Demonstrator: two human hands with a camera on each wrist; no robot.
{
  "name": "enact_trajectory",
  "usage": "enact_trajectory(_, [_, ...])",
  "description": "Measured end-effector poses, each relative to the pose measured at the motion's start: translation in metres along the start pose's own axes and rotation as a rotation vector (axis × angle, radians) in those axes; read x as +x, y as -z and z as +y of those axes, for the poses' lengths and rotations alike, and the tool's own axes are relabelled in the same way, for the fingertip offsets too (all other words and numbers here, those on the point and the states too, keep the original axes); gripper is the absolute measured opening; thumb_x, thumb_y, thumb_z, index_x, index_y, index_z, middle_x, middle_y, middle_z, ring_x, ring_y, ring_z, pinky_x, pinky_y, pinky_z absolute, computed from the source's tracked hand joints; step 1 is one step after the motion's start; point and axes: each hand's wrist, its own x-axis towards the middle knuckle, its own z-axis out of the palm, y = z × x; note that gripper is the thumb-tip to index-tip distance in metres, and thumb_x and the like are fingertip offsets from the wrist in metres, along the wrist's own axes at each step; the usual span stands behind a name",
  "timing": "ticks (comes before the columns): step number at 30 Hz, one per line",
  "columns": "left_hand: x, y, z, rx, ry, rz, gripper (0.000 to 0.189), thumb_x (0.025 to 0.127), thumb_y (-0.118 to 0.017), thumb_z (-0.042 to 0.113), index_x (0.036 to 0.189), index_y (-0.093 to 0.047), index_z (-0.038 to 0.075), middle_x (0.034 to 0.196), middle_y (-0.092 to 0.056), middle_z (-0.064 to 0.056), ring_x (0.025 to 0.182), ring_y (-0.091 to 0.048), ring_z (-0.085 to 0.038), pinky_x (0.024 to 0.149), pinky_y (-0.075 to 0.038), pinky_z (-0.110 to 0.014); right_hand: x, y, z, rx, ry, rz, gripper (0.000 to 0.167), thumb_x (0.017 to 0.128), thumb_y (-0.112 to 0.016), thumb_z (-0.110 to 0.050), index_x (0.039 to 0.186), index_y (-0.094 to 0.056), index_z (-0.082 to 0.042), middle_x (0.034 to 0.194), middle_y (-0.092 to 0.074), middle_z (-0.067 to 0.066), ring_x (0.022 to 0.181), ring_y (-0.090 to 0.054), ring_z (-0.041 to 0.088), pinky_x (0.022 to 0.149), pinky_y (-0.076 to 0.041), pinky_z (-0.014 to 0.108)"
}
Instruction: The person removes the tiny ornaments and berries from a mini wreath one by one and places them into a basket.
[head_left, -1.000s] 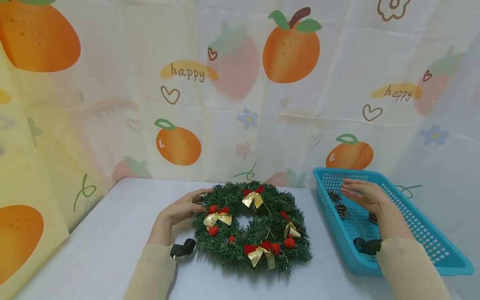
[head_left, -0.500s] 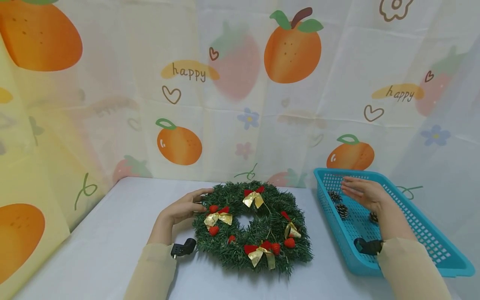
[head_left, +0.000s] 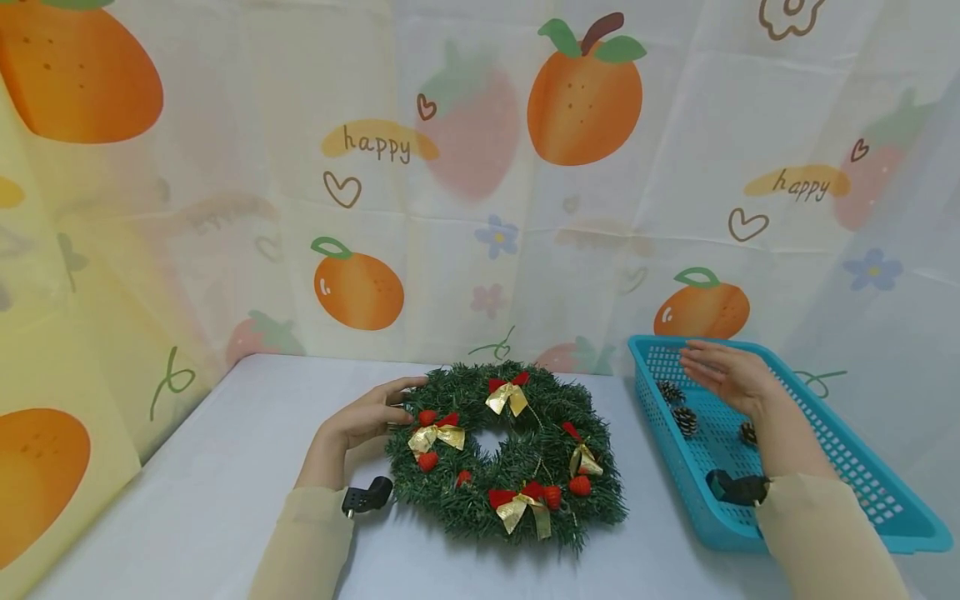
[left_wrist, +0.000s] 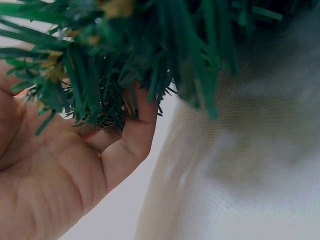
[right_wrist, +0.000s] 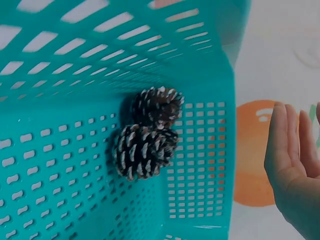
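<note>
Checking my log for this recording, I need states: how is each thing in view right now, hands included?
Wreath: lying on the table, hole facing up
Gold bows: on the wreath
Basket: upright, uncovered
Pine cones: loose inside the basket, two close together, a third partly hidden
Left hand: fingers curled, gripping the wreath's edge
Right hand: above the basket, holding nothing
Printed backdrop: hanging, creased

- A curtained-off nook; home or studio, I can't tell.
- Orange-and-strawberry-print curtain (head_left: 442,283) hanging behind and along the left.
- White tabletop (head_left: 195,475), its far edge close against that curtain.
</note>
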Motion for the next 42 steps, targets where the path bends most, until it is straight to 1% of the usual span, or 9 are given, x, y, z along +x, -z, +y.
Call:
enact_trajectory(5, [0.001,0.0,-0.001,-0.004,-0.002,-0.005,0.074,0.089,-0.059,0.004,0.156,-0.031,0.019,0.166,-0.008,-0.021,0.15,-0.019,-0.045,0.091,-0.048,-0.033,-0.002,-0.005,-0.005,-0.005,0.016,0.001,0.025,0.1,-0.054,-0.012,0.096,-0.075,-0.023,0.096,-0.076,-0.006,0.093,-0.073,0.008,0.083,-0.057,0.023])
enact_trajectory(10, [0.002,0.001,-0.003,0.0,0.001,-0.002,0.074,0.09,-0.059,0.004,0.156,-0.031,0.019,0.166,-0.008,-0.021,0.151,-0.018,-0.045,0.091,-0.048,-0.034,-0.004,-0.009,-0.009,0.021,0.039,-0.023,0.025,0.101,-0.052,-0.011,0.096,-0.075,-0.02,0.096,-0.077,-0.004,0.092,-0.073,0.01,0.082,-0.057,0.024])
enact_trajectory(15, [0.002,0.001,-0.004,0.0,0.002,-0.003,0.074,0.09,-0.059,0.004,0.156,-0.031,0.019,0.166,-0.009,-0.021,0.149,-0.02,-0.046,0.091,-0.048,-0.034,-0.007,-0.012,-0.013,0.037,0.058,-0.047,0.027,0.102,-0.051,-0.013,0.098,-0.077,-0.019,0.098,-0.078,-0.004,0.093,-0.074,0.011,0.082,-0.058,0.025])
enact_trajectory(23, [0.002,0.002,-0.003,0.003,-0.004,-0.012,0.073,0.091,-0.059,0.005,0.156,-0.03,0.02,0.167,-0.007,-0.02,0.148,-0.024,-0.046,0.087,-0.047,-0.034,-0.012,-0.026,-0.021,0.007,0.127,-0.131,0.027,0.103,-0.049,-0.012,0.108,-0.075,-0.018,0.106,-0.077,-0.003,0.099,-0.073,0.011,0.086,-0.057,0.024])
enact_trajectory(26, [0.002,0.002,-0.003,0.004,-0.004,-0.013,0.073,0.091,-0.059,0.005,0.156,-0.03,0.02,0.167,-0.008,-0.02,0.147,-0.026,-0.045,0.087,-0.046,-0.034,-0.015,-0.035,-0.024,-0.029,0.149,-0.149,0.028,0.103,-0.049,-0.012,0.11,-0.075,-0.019,0.108,-0.077,-0.004,0.102,-0.072,0.01,0.087,-0.056,0.023])
enact_trajectory(30, [0.001,0.001,-0.001,0.013,-0.002,-0.008,0.073,0.091,-0.058,0.005,0.156,-0.03,0.02,0.167,-0.008,-0.019,0.144,-0.031,-0.043,0.086,-0.046,-0.035,-0.019,-0.048,-0.025,-0.07,0.195,-0.218,0.031,0.104,-0.045,-0.01,0.116,-0.073,-0.017,0.113,-0.076,-0.003,0.105,-0.071,0.011,0.089,-0.055,0.023])
enact_trajectory(32, [0.001,0.001,-0.001,0.019,-0.001,-0.006,0.072,0.091,-0.058,0.005,0.156,-0.03,0.021,0.167,-0.009,-0.019,0.144,-0.032,-0.043,0.086,-0.046,-0.035,-0.02,-0.055,-0.024,-0.091,0.22,-0.269,0.033,0.104,-0.043,-0.007,0.119,-0.071,-0.015,0.116,-0.075,-0.002,0.108,-0.071,0.011,0.091,-0.055,0.023])
enact_trajectory(36, [0.0,0.001,0.0,0.021,0.0,-0.006,0.072,0.091,-0.058,0.005,0.156,-0.03,0.021,0.167,-0.009,-0.018,0.142,-0.034,-0.041,0.085,-0.045,-0.035,-0.022,-0.067,-0.023,-0.155,0.247,-0.324,0.033,0.104,-0.042,-0.005,0.121,-0.07,-0.013,0.119,-0.074,-0.003,0.111,-0.069,0.01,0.093,-0.054,0.023])
enact_trajectory(42, [0.001,0.001,0.0,0.017,-0.01,-0.011,0.072,0.091,-0.058,0.005,0.156,-0.03,0.02,0.167,-0.01,-0.018,0.127,-0.044,-0.03,0.08,-0.046,-0.034,-0.024,-0.08,-0.018,-0.221,0.247,-0.355,0.033,0.104,-0.042,-0.005,0.12,-0.069,-0.014,0.12,-0.072,-0.005,0.112,-0.068,0.008,0.094,-0.053,0.023])
